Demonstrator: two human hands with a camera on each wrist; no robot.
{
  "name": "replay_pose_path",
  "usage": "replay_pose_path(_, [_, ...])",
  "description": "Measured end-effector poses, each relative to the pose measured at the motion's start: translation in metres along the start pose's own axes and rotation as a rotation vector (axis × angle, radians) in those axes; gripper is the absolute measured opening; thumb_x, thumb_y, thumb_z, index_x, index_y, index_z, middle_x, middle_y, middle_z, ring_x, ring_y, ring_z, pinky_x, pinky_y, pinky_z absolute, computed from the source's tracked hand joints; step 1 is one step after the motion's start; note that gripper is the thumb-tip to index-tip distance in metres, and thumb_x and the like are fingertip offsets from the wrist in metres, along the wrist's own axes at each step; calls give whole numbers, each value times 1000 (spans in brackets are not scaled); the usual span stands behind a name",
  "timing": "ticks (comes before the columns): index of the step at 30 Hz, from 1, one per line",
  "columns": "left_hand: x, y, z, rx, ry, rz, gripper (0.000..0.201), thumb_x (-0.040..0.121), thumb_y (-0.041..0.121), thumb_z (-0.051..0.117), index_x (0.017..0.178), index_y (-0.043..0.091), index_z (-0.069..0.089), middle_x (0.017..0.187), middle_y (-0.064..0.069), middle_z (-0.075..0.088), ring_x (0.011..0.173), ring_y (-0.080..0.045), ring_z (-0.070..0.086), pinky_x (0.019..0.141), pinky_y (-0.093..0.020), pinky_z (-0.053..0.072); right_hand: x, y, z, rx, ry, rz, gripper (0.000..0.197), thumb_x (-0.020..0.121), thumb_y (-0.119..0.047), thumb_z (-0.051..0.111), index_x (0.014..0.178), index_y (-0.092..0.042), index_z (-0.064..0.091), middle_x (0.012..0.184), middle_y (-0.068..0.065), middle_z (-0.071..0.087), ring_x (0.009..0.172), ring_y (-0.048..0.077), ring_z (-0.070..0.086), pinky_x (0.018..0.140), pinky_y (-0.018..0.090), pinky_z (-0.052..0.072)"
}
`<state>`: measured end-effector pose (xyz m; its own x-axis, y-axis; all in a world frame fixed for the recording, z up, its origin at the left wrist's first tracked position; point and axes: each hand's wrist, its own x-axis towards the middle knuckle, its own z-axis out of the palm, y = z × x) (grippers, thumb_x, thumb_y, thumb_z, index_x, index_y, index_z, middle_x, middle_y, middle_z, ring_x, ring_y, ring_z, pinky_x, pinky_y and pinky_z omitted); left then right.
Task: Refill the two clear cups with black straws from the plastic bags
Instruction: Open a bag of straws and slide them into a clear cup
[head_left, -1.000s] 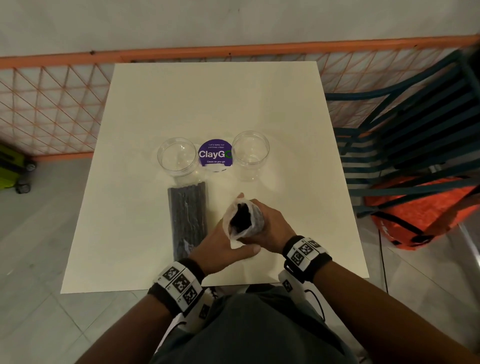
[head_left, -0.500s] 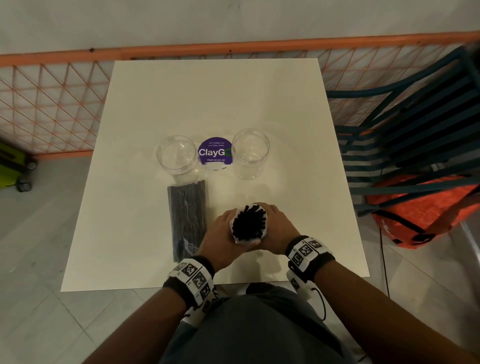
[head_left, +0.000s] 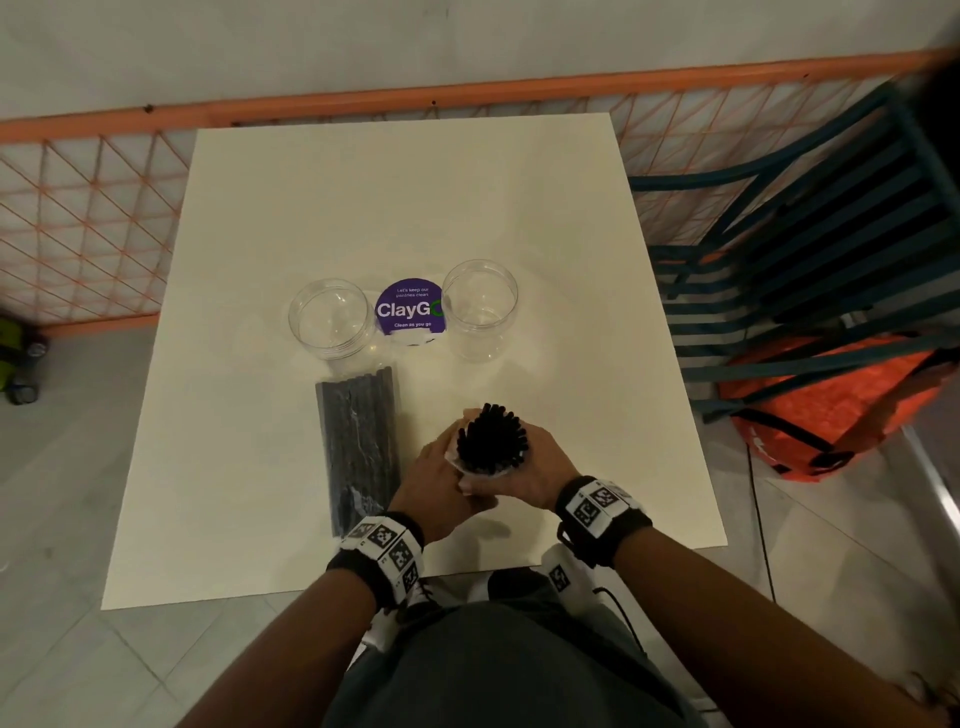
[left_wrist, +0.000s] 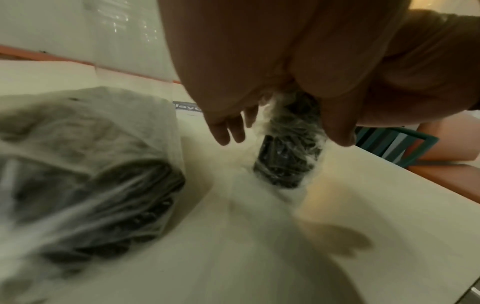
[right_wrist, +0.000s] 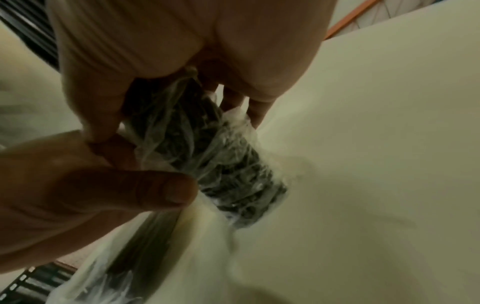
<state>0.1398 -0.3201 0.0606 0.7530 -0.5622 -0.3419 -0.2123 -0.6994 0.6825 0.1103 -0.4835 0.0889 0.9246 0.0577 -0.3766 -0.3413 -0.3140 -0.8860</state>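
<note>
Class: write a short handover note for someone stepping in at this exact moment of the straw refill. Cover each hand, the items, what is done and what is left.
Left hand and right hand both grip the opened bag of straws, held upright over the table, straw ends poking out.
Second bag lies flat, untouched.
Left cup and right cup stand empty beside the purple sticker.
Done: first bag opened.
Left: fill both cups.

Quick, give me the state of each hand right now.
Left hand: holding the upright bag of black straws, fingers curled round it.
Right hand: gripping the same bag from the other side.
</note>
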Motion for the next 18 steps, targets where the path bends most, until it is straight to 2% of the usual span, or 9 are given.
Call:
replay_pose_path(2, [0, -4, -1, -84, -34, -22, 66, 77, 32, 83, 136, 17, 56, 131, -8, 62, 119, -25, 60, 101, -45, 50, 2, 1, 3, 9, 26, 15, 53, 70, -23, 89, 117, -20, 67, 106, -6, 70, 102, 10, 64, 93, 26, 50])
replay_pose_path(3, [-1, -5, -1, -167, -30, -26, 61, 78, 28, 83, 133, 18, 58, 127, -4, 65, 115, -19, 62, 99, -42, 52, 4, 0, 4, 11, 48, 12, 48, 71, -24, 88, 115, -20, 68, 102, -8, 70, 98, 9, 65, 90, 26, 52])
replay_pose_path(5, [-6, -3, -5, -354, -15, -79, 63, 74, 26, 88, 129, 26, 58, 118, 9, 68, 106, -4, 64, 94, -33, 52, 8, -3, 2, 84, 92, 29, 44, 71, -27, 87, 110, -20, 70, 101, -7, 73, 97, 11, 68, 91, 32, 55])
replay_pose_path(6, [-8, -2, -7, -436, -1, -112, 69, 68, 29, 91, 127, 30, 55, 116, 12, 67, 106, -4, 64, 94, -33, 53, 9, -7, 1, 154, 111, 31, 40, 71, -25, 86, 108, -19, 72, 101, -2, 75, 97, 14, 70, 91, 37, 57])
replay_pose_path(8, [-10, -2, -4, -516, 24, -145, 76, 58, 39, 92, 122, 37, 51, 118, 8, 68, 109, -13, 67, 96, -41, 56, 11, -16, -2, 319, 135, 7, 31, 73, -15, 83, 102, -19, 75, 99, 5, 77, 96, 20, 72, 89, 39, 58])
replay_pose_path(10, [-11, -2, 0, -519, 31, -136, 82, 55, 47, 92, 125, 38, 49, 122, 7, 68, 113, -15, 66, 100, -43, 55, 12, -25, -2, 457, 157, -19, 30, 72, -11, 80, 98, -24, 76, 96, 3, 78, 94, 20, 72, 86, 36, 58])
replay_pose_path(14, [-2, -9, 6, -506, 100, -102, 95, 57, 60, 90, 135, 21, 52, 129, 4, 67, 120, -16, 65, 103, -47, 53, 14, -39, 4, 654, 184, -39, 30, 72, -3, 72, 96, -20, 74, 89, 2, 77, 85, 20, 72, 79, 35, 59])
replay_pose_path(16, [-1, -10, 3, -511, 106, -119, 85, 58, 58, 88, 128, 18, 60, 122, -3, 71, 112, -19, 68, 99, -49, 56, 14, -45, 8, 705, 196, -45, 29, 73, -2, 71, 97, -18, 73, 87, 3, 76, 81, 20, 71, 74, 33, 59])
replay_pose_path(18, [-3, -5, -2, -525, 99, -161, 61, 57, 48, 84, 107, 15, 73, 99, -11, 77, 86, -21, 73, 84, -53, 61, 13, -50, 12, 724, 186, -58, 30, 74, -2, 72, 100, -18, 73, 91, 4, 76, 85, 22, 71, 77, 35, 59])
